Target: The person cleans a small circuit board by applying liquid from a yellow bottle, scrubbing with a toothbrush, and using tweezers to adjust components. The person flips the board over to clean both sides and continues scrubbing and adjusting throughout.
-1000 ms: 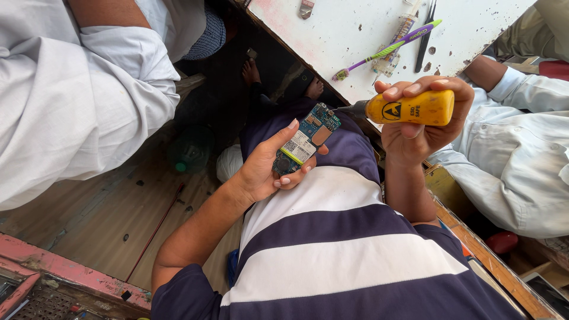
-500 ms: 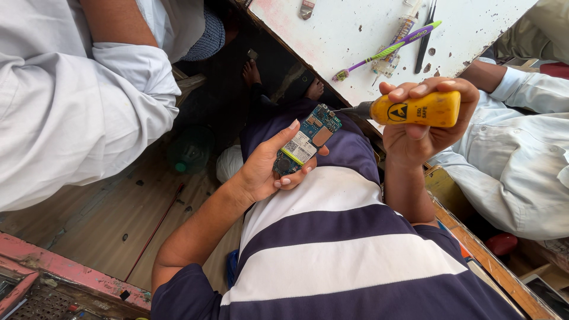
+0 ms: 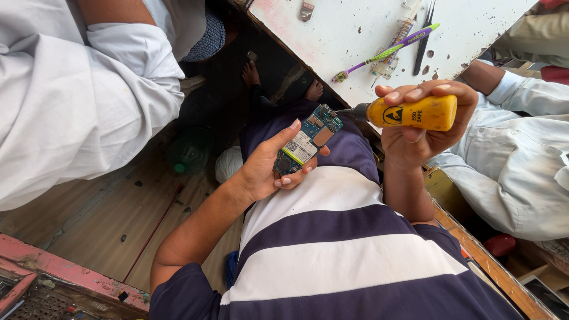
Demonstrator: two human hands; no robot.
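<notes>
The person's left hand (image 3: pixel 264 172) cradles a small blue-green circuit board (image 3: pixel 307 140), thumb lying along its upper edge and fingertips curled under its lower side, so the grip is closed on the board and holds it tilted above the lap, just over the navy-and-white striped shirt (image 3: pixel 349 249). The right hand (image 3: pixel 418 127) is wrapped firmly round a yellow squeeze bottle (image 3: pixel 415 112), held sideways with its dark nozzle aimed at the board's upper corner; the tip sits just beside that corner, and from here I cannot tell whether it touches. Behind both hands runs a white, stained worktop (image 3: pixel 355 35), where a purple-and-green toothbrush (image 3: pixel 388 52) lies aslant, next to a clear syringe (image 3: pixel 396 41) and dark tweezers (image 3: pixel 422 38). On either side sit other people: a white sleeve (image 3: pixel 77 106) fills the left, and a pale blue sleeve (image 3: pixel 521 160) lies to the right, close to the bottle hand. Below, on the wooden floor (image 3: pixel 101 219), a green bottle (image 3: pixel 188 155) stands in shadow near bare feet (image 3: pixel 252 74).
</notes>
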